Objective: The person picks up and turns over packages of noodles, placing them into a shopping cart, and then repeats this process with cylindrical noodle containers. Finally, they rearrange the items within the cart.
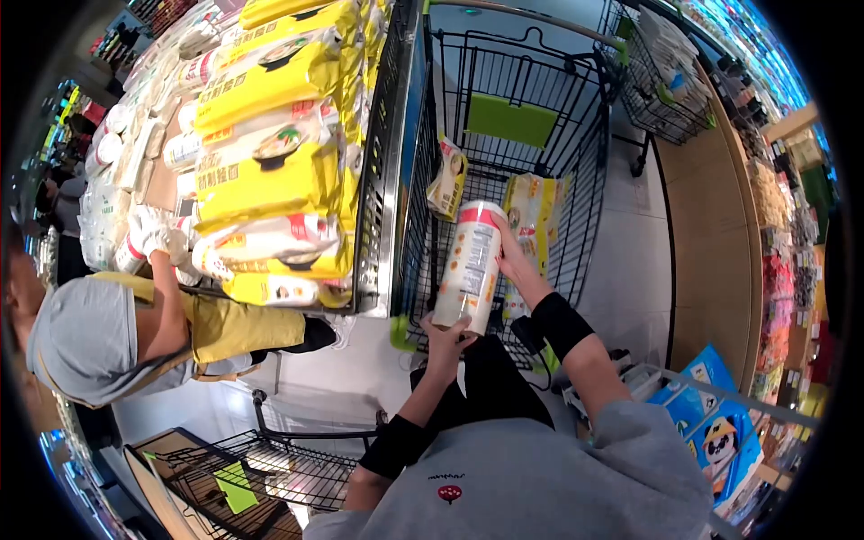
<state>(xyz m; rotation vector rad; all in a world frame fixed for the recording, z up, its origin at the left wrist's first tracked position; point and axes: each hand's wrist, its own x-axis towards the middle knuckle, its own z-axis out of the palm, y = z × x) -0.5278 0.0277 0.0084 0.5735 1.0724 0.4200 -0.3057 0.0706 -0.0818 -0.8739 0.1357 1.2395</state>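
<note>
Left hand [443, 346] and right hand [515, 254] both have a grip on the white pack [470, 265] at the centre of the frame: the left at its lower end, the right along its upper right side. The pack is tilted over the cart [513, 121], where yellow packs [535, 211] lie. Upper left, more packs [270, 171] fill a bin [373, 180]; beside it, at far left, a co-worker's gloved hand [153, 231] touches the goods. Another cart [236, 489] stands lower left.
</note>
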